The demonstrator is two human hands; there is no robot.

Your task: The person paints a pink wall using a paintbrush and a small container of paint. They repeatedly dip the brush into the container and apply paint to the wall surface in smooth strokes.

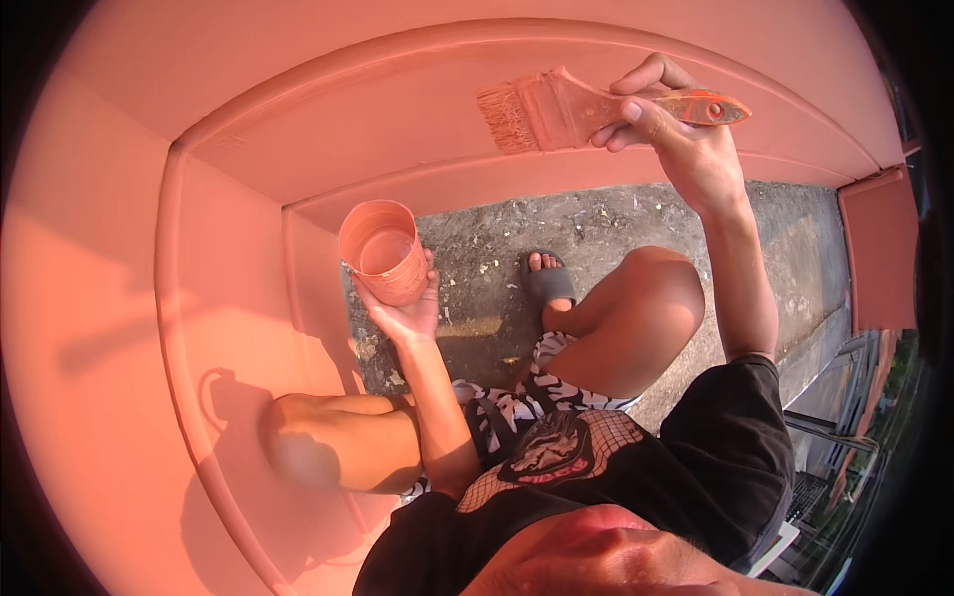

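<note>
My left hand (408,309) holds a paint-coated cup (381,252) from below and the side. The cup tilts so that its inside shows, with salmon-coloured paint on its walls. Up at the right, my right hand (663,112) grips a flat paintbrush (574,112) by the handle, between thumb and fingers. Its bristles point left and are caked with the same paint. Behind the brush lies a salmon-painted panel (387,112) with raised moulding; whether the bristles touch it I cannot tell.
Painted walls with ridged edges (170,298) curve round on the left and top. Rough, speckled concrete ground (477,298) lies below, with my sandalled foot (549,279) on it. My bent knees are close to both sides. A painted panel (883,253) stands at the right.
</note>
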